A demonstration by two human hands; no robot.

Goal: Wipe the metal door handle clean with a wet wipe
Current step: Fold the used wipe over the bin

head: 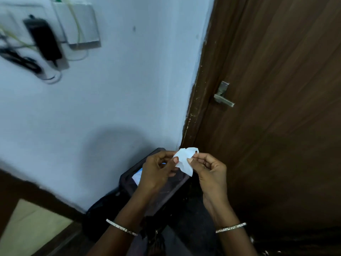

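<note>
A small crumpled white wet wipe [184, 160] is held low in the middle of the view, pinched from both sides. My left hand [156, 172] pinches its left edge between thumb and fingers. My right hand [210, 170] pinches its right edge. The metal lever door handle [223, 96] sits on the brown wooden door [276, 89], up and to the right of both hands and well apart from them.
A pale blue wall [120, 89] fills the left, meeting the door frame [195, 100]. A black adapter [43, 38] and cables hang from a wall switchboard at top left. A dark bin [132, 180] stands beneath my hands in the corner.
</note>
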